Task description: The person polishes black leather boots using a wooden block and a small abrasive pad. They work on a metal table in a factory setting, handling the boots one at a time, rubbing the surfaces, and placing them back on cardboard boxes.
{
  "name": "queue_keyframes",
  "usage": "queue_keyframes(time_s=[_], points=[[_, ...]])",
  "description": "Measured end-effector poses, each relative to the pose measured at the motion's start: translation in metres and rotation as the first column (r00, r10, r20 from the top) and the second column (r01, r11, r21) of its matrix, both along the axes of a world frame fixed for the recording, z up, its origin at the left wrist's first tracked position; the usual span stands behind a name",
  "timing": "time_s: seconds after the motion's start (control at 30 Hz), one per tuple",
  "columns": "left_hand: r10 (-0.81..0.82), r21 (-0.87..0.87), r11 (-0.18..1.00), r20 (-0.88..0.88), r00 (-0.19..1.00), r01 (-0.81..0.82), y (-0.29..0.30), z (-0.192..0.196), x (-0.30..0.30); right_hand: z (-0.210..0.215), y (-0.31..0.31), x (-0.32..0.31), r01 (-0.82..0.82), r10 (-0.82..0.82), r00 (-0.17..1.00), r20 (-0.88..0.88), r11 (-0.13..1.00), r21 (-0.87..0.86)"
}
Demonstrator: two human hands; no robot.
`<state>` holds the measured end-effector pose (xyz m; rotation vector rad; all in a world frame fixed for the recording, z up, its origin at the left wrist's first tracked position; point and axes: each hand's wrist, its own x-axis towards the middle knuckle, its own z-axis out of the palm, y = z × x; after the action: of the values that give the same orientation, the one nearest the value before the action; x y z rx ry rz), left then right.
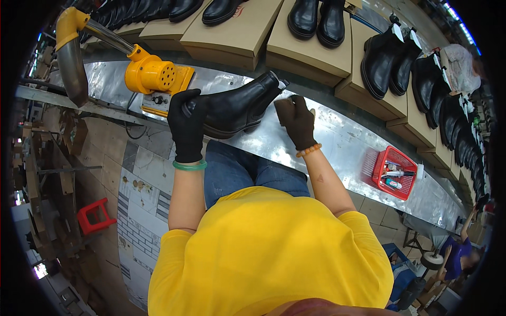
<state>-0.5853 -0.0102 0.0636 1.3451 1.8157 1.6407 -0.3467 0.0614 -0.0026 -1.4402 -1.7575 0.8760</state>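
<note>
Boot [232, 109] over the bench [342, 134]: gripping its toe with the left hand [187, 124], clasping a brown pad [284, 111] beside its shaft with the right hand [301, 125], seemingly being mid-job, leaving amounts done and remaining unclear.

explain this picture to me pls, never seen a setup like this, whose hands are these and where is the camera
There is no robot here. One wide fisheye camera on a person's head looks down, so straight edges bend. The hands are that person's own, in dark gloves. The left hand holds a shiny black leather ankle boot near its toe; the right hand, near the boot's top, holds a small brown piece, whose material I can't tell. On the shiny silver metal table stand a yellow machine with a round, holed housing and a red plastic basket of small items. Beyond, more black boots stand on tan cardboard boxes.
</note>
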Motion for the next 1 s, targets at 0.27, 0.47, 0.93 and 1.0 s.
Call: queue_keyframes(time_s=[0.27,0.47,0.93,1.0], points=[[-0.043,-0.063,0.997,0.172,0.984,0.055,-0.016,-0.012,-0.027,-0.050,-0.006,0.109,0.342,-0.346,0.924,0.164,0.938,0.049],[-0.111,-0.340,0.916,0.293,0.950,0.212,-0.064,-0.034,-0.073,-0.062,-0.019,0.169,0.341,-0.239,0.625,0.743,0.940,0.015],[-0.159,-0.156,0.820,0.862,0.481,0.551,-0.123,-0.086,-0.018,-0.068,-0.038,0.064,-0.061,0.009,0.867,0.498,0.994,0.088],[-0.180,-0.127,0.854,0.838,0.515,0.504,-0.118,-0.086,-0.013,-0.074,-0.046,0.054,-0.109,-0.037,0.806,0.590,0.972,0.209]])
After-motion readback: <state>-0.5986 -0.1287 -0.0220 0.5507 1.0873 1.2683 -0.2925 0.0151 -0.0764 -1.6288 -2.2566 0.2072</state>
